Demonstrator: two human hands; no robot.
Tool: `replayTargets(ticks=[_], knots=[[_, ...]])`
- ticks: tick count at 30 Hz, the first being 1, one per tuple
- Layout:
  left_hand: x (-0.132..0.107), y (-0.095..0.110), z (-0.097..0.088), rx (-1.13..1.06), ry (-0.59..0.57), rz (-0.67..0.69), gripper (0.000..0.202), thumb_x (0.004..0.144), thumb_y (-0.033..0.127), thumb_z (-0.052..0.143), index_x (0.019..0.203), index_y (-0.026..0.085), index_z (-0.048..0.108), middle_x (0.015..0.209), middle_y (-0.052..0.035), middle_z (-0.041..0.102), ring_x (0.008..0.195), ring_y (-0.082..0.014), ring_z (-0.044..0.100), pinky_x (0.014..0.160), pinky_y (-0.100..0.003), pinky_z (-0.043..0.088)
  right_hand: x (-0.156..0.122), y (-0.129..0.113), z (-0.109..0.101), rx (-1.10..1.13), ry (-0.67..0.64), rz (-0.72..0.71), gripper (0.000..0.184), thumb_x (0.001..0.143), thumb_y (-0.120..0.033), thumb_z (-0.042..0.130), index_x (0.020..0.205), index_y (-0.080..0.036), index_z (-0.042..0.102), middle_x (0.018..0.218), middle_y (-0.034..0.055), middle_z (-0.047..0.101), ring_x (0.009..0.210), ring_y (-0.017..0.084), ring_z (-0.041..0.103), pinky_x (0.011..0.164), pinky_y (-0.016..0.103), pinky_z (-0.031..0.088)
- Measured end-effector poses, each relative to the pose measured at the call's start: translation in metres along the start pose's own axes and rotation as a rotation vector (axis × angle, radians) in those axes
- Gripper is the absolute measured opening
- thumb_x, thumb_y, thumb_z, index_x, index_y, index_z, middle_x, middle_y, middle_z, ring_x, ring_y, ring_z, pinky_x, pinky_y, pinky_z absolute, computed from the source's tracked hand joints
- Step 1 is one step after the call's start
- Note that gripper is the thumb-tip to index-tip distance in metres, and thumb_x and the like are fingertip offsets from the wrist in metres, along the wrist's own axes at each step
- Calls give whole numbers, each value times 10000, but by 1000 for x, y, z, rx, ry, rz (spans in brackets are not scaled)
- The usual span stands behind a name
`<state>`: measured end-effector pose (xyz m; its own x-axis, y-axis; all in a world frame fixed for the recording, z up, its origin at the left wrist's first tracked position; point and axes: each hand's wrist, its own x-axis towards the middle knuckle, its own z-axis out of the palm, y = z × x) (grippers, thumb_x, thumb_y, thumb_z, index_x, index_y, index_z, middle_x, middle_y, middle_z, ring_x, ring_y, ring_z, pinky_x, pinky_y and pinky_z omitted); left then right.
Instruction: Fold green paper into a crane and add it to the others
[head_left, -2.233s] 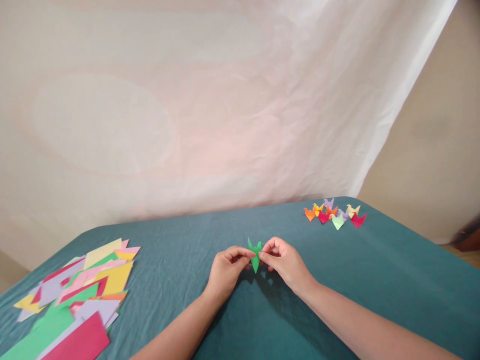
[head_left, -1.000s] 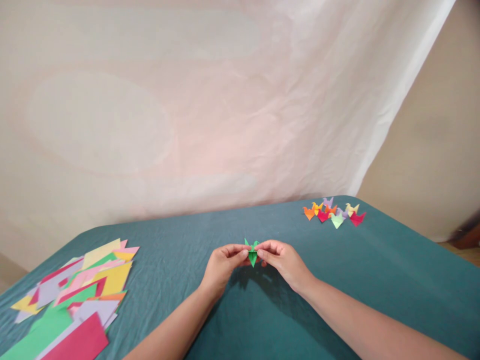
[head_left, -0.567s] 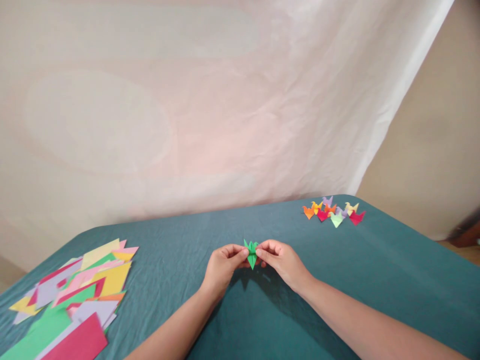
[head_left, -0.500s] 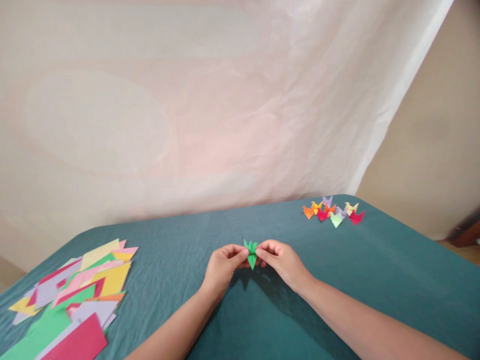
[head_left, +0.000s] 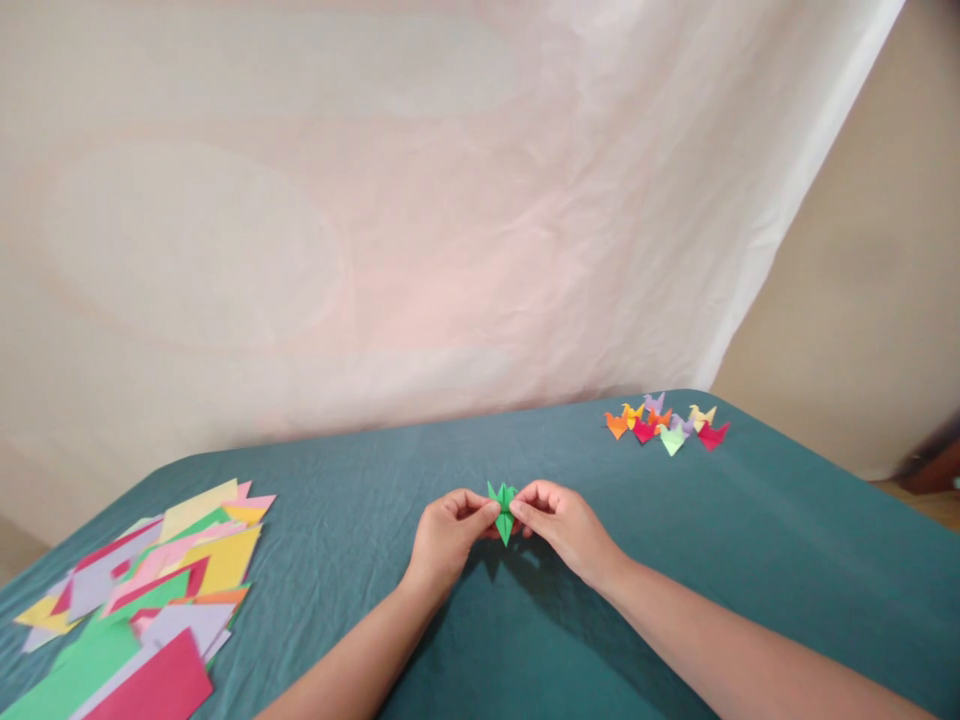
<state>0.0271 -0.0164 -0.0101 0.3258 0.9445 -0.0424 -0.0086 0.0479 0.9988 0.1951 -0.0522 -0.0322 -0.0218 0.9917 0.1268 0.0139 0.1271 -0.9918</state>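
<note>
A green folded origami bird (head_left: 505, 515) is held up between my two hands, its pointed tip facing down and its other points up. My left hand (head_left: 450, 530) pinches its left side between thumb and fingers. On the right side my right hand (head_left: 562, 520) grips it the same way, thumb in front. The fingers behind the paper are partly hidden. A shadow of hands and paper falls on the dark green tablecloth (head_left: 480, 660) just below.
Loose coloured paper sheets (head_left: 217, 560) lie in an overlapping pile at the left. Several small folded paper birds (head_left: 673, 440) stand grouped at the back right of the table. A pale cloth (head_left: 420, 220) hangs behind the table's far edge.
Almost nothing differs. The green origami bird sits very slightly lower between my fingers, and both hands keep their pinch on it.
</note>
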Motion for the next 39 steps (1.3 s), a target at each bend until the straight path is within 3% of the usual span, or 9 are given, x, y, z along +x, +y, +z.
replayTargets(ticks=[14,24,35,39], knots=[[2,-5,-1,104,45,36,208,651,307,729,591,160,595,544,12,632,513,-116,578,557,-206,454,2,2,4,4,22,30,200,784,-356,638,737,-171,580,658,1,633,601,129,547,591,242,418],[3,-10,-3,181,66,77,204,655,302,712,590,166,575,532,18,606,499,-115,540,524,-199,398,2,3,6,-34,78,-5,176,746,-297,648,668,-178,544,648,-31,550,611,117,494,594,228,388],[2,-12,-3,205,57,120,202,682,281,703,610,164,554,559,20,586,524,-107,526,531,-199,403,3,0,9,21,88,-7,205,715,-334,676,644,-188,550,680,-18,578,640,133,529,623,244,411],[4,-11,-2,78,25,103,238,650,274,722,795,174,562,574,48,580,524,-109,544,540,-203,428,4,3,8,47,88,6,216,690,-333,694,665,-191,533,672,-20,580,619,130,526,607,243,404]])
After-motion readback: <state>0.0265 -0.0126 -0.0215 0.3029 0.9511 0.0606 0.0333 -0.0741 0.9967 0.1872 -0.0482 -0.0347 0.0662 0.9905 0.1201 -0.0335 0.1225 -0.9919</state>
